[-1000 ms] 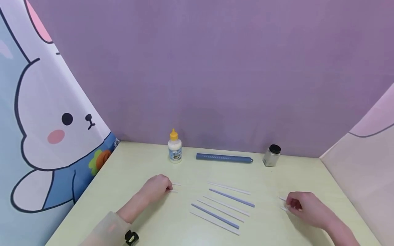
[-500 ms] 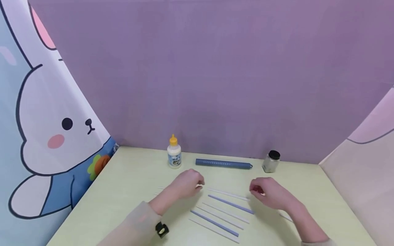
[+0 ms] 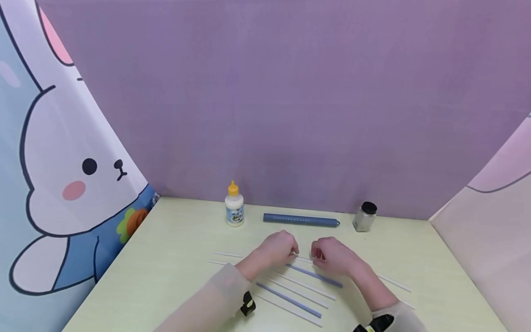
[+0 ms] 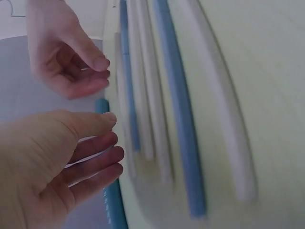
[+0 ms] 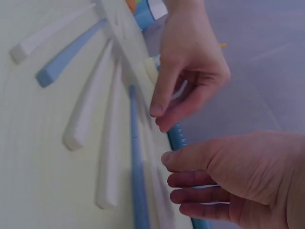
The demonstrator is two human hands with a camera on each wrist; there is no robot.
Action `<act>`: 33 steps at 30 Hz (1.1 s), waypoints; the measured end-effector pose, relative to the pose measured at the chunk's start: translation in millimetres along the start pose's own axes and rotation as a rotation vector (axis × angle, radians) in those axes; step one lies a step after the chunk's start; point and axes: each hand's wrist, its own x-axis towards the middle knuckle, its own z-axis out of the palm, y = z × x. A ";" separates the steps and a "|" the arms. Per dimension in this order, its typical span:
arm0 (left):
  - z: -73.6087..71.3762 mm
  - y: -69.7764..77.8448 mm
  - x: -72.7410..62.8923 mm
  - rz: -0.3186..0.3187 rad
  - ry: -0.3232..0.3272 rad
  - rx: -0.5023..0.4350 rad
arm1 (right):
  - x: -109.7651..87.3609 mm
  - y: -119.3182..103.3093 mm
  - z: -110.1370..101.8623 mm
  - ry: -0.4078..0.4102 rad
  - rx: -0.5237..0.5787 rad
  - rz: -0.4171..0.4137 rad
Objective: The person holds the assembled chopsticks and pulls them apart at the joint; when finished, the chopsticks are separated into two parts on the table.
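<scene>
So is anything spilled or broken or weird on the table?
Nothing really stands out. The squeeze bottle and black-lidded jar stand upright, and I see no spill. The blue and white sticks in the middle lie slanted, but none looks broken where it shows.

We find the head view moderately bright, under even, diffuse light. A soft-edged shadow falls on the table (image 3: 182,230) below the right forearm (image 3: 375,288). We rate both wrist views dimmer, hazy and low in contrast. In the left wrist view, we record blur along the nearest white stick (image 4: 222,95), whose outline bows. Lettering on the bottle (image 3: 234,214) is indistinct.
</scene>
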 end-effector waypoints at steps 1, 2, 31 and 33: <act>2.3 1.0 1.6 0.001 -0.008 0.003 | 0.3 -0.2 2.6 -0.002 -0.006 0.010; 4.4 1.7 2.9 0.004 -0.013 0.006 | 0.4 -0.4 5.0 -0.001 -0.013 0.016; -50.0 17.4 -72.9 0.239 0.079 0.275 | -14.4 -68.6 -38.7 0.005 0.078 -0.252; -50.7 20.3 -77.8 0.235 0.102 0.313 | -15.3 -69.8 -38.3 -0.003 0.077 -0.258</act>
